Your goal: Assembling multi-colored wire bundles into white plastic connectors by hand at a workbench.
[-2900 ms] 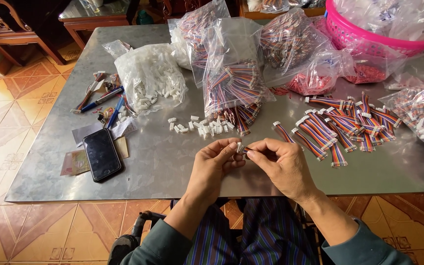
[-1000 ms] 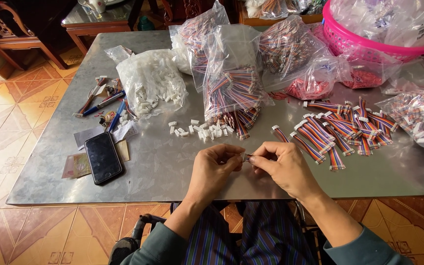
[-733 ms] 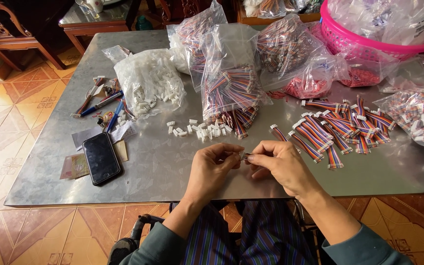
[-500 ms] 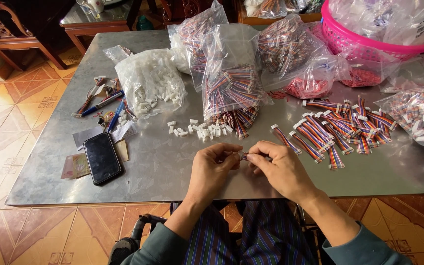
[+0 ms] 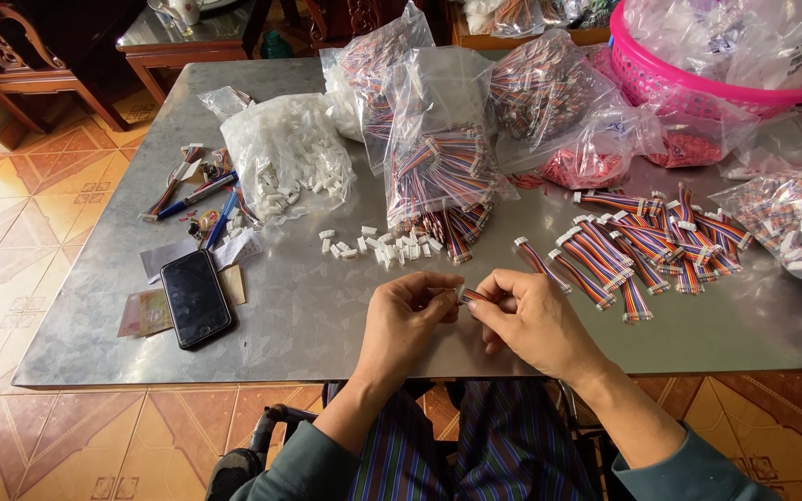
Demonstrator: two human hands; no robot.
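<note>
My left hand (image 5: 407, 321) and my right hand (image 5: 529, 320) meet over the near edge of the grey metal table (image 5: 308, 315). Together they pinch a short multicoloured ribbon cable (image 5: 469, 296), of which only a small piece shows between the fingertips. Just beyond the hands lies a scatter of small white plastic connectors (image 5: 378, 246). To the right is a loose pile of finished ribbon cables with white ends (image 5: 638, 246). An open clear bag of ribbon cables (image 5: 438, 172) spills toward the connectors.
A black phone (image 5: 195, 298) lies at the left near banknotes, paper scraps and pens (image 5: 199, 190). A clear bag of white connectors (image 5: 288, 158) sits behind it. More cable bags and a pink basket (image 5: 698, 79) fill the back right. Tiled floor surrounds the table.
Both hands stayed together at the table's near edge, fingers working the small cable; the right hand's fingers shifted slightly. Nothing else on the table moved.
</note>
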